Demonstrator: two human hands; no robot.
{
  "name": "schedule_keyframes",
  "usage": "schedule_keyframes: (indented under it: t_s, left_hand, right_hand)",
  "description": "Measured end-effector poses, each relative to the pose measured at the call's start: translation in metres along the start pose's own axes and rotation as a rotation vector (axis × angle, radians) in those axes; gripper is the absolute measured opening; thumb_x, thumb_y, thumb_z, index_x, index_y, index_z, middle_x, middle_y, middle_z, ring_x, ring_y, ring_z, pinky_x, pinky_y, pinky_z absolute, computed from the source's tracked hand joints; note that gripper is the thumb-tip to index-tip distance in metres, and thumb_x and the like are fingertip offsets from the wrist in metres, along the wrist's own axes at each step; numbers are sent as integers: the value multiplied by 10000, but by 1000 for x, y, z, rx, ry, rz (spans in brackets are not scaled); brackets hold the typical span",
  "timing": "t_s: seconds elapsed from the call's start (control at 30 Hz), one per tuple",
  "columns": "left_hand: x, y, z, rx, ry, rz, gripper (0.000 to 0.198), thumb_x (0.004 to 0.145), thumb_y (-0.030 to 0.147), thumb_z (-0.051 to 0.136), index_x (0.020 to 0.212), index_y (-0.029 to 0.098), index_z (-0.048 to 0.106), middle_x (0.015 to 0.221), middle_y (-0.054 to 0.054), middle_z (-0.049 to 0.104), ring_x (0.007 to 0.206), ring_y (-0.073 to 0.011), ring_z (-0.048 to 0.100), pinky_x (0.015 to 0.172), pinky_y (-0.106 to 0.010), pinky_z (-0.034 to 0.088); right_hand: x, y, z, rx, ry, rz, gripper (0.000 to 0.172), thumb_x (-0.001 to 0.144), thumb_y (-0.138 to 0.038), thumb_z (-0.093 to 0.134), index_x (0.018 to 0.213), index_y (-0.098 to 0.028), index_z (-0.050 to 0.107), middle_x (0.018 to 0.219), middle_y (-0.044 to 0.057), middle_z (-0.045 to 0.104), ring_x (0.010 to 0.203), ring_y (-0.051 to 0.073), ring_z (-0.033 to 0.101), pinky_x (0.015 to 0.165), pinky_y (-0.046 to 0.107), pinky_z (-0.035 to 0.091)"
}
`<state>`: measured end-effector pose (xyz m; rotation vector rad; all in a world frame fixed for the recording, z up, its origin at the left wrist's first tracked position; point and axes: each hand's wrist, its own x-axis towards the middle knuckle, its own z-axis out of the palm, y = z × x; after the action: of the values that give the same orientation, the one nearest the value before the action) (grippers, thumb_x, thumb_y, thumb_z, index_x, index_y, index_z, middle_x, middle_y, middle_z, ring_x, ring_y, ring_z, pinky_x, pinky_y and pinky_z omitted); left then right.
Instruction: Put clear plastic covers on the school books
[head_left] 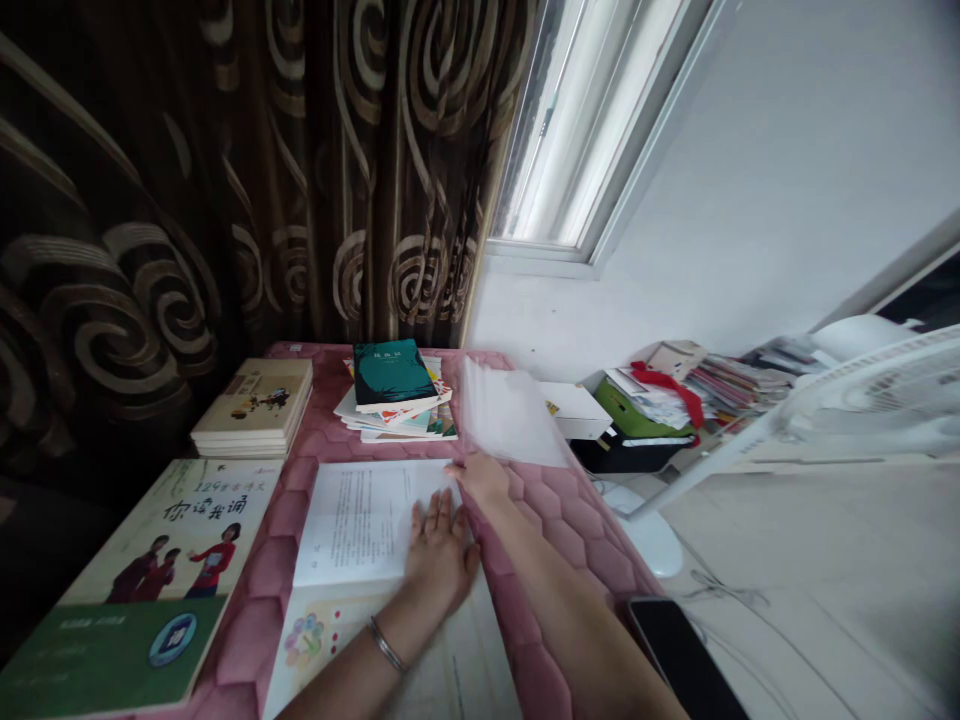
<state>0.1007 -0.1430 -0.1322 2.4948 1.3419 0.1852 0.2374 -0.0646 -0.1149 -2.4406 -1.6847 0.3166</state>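
Left hand [441,552] flat, palm down, fingers spread, bracelet on wrist. Right hand [480,477] reaches further forward, fingers pinched.

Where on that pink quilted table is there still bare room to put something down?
Bare pink quilting shows right of the right hand, above the black phone. A narrow strip runs between the tan book stack and the green-topped pile. The left side is crowded by the large picture book and printed sheet.

Open book [360,520] mid tabletop [555,530]; book stack [397,395] behind it, big book [150,590] left, phone [682,660] right.
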Motion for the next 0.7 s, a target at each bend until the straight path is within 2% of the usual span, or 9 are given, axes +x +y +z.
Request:
schedule_keyframes:
  t_s: [0.1, 0.2, 0.33, 0.43, 0.5, 0.6, 0.7]
  left_hand:
    - [-1, 1, -4, 2, -32, -2, 602, 937, 463, 318, 1447, 153, 402, 1574, -137, 196, 1461, -287, 152, 1178, -533, 96]
    - [-2, 1, -4, 8, -30, 2, 605, 937, 462, 306, 1447, 151, 400, 1576, -133, 200, 1462, -281, 158, 1178, -523, 104]
    - [-2, -1, 3, 10, 25, 17, 621, 938, 468, 290, 1446, 123, 384, 1572, -144, 230, 1459, -276, 175, 1175, -523, 117]
    - [-1, -2, 10, 4, 44, 23, 650, 934, 457, 310, 1459, 75, 332, 1572, -162, 222, 1460, -285, 168, 1171, -536, 124]
    - [1, -5, 12, -2, 42, 29, 653, 935, 441, 317, 1466, 62, 311, 1570, -160, 229, 1458, -274, 177, 1178, -520, 122]
    - [-2, -21, 7, 21, 38, -4, 620, 943, 413, 306, 1479, 100, 304, 1565, -138, 250, 1454, -248, 201, 1184, -493, 130]
    - [-13, -55, -10, 80, 11, -124, 596, 945, 393, 301, 1480, 130, 317, 1573, -125, 222, 1454, -250, 200, 1179, -499, 141]
  right_hand:
    - [11, -9, 3, 3, 24, 49, 499, 893, -503, 535, 1112, -75, 666, 1060, 256, 679, 977, 324, 662, 773, 378, 491]
    - [5, -9, 7, 12, 49, 12, 453, 946, -440, 457, 1118, -65, 646, 1052, 242, 674, 970, 296, 663, 792, 385, 493]
    - [-27, 9, 12, 60, 76, -222, 301, 944, -247, 449, 1167, -192, 643, 1213, 112, 637, 1115, 199, 587, 942, 314, 429]
    - [-50, 28, 16, 65, 61, -399, 388, 902, -165, 468, 1236, -289, 624, 1355, 11, 567, 1228, 185, 485, 1022, 328, 373]
    - [-59, 35, 18, 39, 48, -429, 417, 910, -182, 447, 1275, -312, 601, 1387, -23, 547, 1251, 209, 451, 1027, 375, 373]
    - [-62, 37, 20, -2, 39, -395, 396, 940, -267, 426, 1297, -339, 581, 1399, -49, 535, 1267, 231, 424, 1019, 420, 379]
    - [-60, 35, 23, -26, 27, -385, 388, 954, -324, 404, 1305, -366, 566, 1421, -57, 509, 1272, 242, 417, 991, 451, 400]
